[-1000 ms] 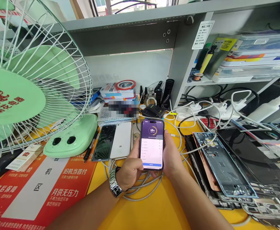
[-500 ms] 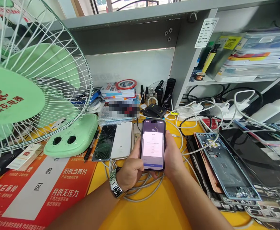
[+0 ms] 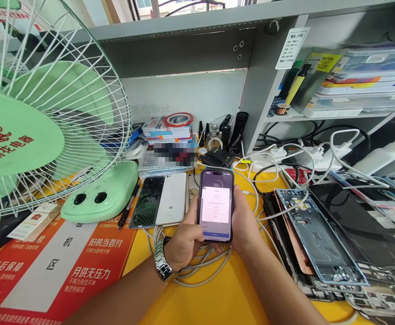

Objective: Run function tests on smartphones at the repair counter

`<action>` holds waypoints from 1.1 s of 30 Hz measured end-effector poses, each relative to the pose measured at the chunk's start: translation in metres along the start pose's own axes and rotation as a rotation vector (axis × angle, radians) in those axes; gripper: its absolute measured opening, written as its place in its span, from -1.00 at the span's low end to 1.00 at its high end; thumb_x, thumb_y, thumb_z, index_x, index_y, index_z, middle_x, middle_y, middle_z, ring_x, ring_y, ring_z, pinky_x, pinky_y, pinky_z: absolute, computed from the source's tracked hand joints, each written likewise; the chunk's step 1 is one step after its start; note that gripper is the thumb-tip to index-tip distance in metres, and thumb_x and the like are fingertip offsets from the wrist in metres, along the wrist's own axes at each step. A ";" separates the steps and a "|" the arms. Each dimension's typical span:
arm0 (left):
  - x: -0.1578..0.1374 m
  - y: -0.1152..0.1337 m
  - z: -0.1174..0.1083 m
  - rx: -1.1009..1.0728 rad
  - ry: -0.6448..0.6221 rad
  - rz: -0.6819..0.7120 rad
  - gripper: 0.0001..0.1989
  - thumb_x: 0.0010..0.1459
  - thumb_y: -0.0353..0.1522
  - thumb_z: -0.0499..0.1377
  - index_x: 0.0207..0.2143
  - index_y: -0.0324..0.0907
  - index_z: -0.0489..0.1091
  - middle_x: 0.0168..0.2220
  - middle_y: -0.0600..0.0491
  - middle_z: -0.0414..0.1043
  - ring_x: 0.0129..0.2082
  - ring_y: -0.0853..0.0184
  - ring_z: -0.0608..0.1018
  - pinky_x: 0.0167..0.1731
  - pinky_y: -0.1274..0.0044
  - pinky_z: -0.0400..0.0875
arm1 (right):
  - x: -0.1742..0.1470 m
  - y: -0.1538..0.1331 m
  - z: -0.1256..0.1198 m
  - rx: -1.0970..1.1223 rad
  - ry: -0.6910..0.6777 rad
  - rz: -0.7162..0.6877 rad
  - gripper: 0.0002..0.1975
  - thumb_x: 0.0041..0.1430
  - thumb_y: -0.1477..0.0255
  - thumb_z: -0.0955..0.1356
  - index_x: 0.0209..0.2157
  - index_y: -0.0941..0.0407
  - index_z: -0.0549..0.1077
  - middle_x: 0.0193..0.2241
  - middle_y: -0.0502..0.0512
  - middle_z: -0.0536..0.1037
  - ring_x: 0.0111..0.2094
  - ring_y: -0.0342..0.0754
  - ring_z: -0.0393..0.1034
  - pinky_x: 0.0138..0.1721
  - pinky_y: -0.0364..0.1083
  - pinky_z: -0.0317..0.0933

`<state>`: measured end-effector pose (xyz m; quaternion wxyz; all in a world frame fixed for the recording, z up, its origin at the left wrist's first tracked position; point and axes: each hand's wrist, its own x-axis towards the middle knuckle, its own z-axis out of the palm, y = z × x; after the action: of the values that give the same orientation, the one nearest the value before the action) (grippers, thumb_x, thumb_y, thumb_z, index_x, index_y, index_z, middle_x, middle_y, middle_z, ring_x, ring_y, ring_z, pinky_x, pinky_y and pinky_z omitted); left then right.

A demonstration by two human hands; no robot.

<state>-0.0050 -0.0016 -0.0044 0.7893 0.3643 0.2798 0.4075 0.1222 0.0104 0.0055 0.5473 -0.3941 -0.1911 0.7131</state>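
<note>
A smartphone (image 3: 215, 205) in a dark case is held upright between both hands, its screen lit with a white pop-up over a purple page showing 52%. My left hand (image 3: 186, 237), with a metal watch (image 3: 163, 259) at the wrist, wraps the phone's left edge, thumb bent near the lower corner. Along the right edge, my right hand (image 3: 245, 219) grips the phone, most of its fingers hidden behind it. Beneath the hands lies a coiled white cable (image 3: 202, 277) on the yellow tabletop. Left of the phone lie a white phone (image 3: 171, 198) and a cracked dark phone (image 3: 147, 201).
A green fan (image 3: 18, 131) stands at the left over a red printed mat (image 3: 92, 266). Stacked phone parts (image 3: 322, 239) lie at the right, with white cables (image 3: 314, 153) tangled behind. A grey shelf (image 3: 261, 85) with plastic boxes (image 3: 373, 81) rises at the back.
The icon in the phone's pop-up looks different, from a speaker-like shape to another outline. Both hands keep the same hold, and the view has shifted only slightly.
</note>
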 end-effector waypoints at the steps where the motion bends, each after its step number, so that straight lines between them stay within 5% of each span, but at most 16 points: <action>1: 0.000 0.000 0.001 -0.001 0.011 0.005 0.05 -0.26 -0.56 0.04 0.36 0.02 -0.12 -0.03 -0.03 0.48 -0.45 0.26 0.56 -0.61 0.47 0.52 | -0.001 0.000 0.000 0.007 -0.003 0.023 -0.42 0.20 -0.07 0.18 -0.24 0.14 0.51 -0.56 0.14 0.57 -0.73 0.01 0.37 -0.83 -0.08 0.20; 11: 0.001 0.002 0.001 -0.035 0.032 0.079 -0.07 -0.24 -0.54 0.07 0.29 0.00 0.04 0.07 -0.05 0.42 -0.35 0.23 0.55 -0.67 0.58 0.46 | -0.006 0.002 -0.002 -0.146 -0.106 -0.132 -0.71 0.02 0.42 0.36 -0.15 0.07 0.40 -0.57 -0.05 0.50 -0.73 -0.06 0.33 -0.88 -0.15 0.19; 22: 0.001 0.001 0.000 -0.023 0.033 0.084 -0.07 -0.23 -0.55 0.05 0.29 0.01 0.04 0.03 -0.03 0.45 -0.39 0.25 0.54 -0.62 0.49 0.53 | -0.005 0.002 -0.001 -0.140 -0.074 -0.123 -0.69 -0.04 0.43 0.37 -0.17 0.09 0.41 -0.57 -0.04 0.49 -0.73 -0.07 0.32 -0.88 -0.16 0.18; 33: 0.001 0.002 0.002 -0.028 0.073 0.036 0.02 -0.25 -0.54 0.06 0.35 -0.02 -0.08 0.02 -0.05 0.46 -0.40 0.22 0.54 -0.63 0.47 0.50 | -0.002 0.004 -0.004 -0.040 -0.019 -0.035 -0.56 0.12 0.09 0.31 -0.18 0.18 0.46 -0.56 0.05 0.49 -0.66 -0.02 0.38 -0.80 -0.13 0.22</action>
<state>-0.0043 -0.0008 -0.0017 0.7761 0.3433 0.2962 0.4384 0.1226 0.0071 0.0011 0.5498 -0.3946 -0.2172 0.7034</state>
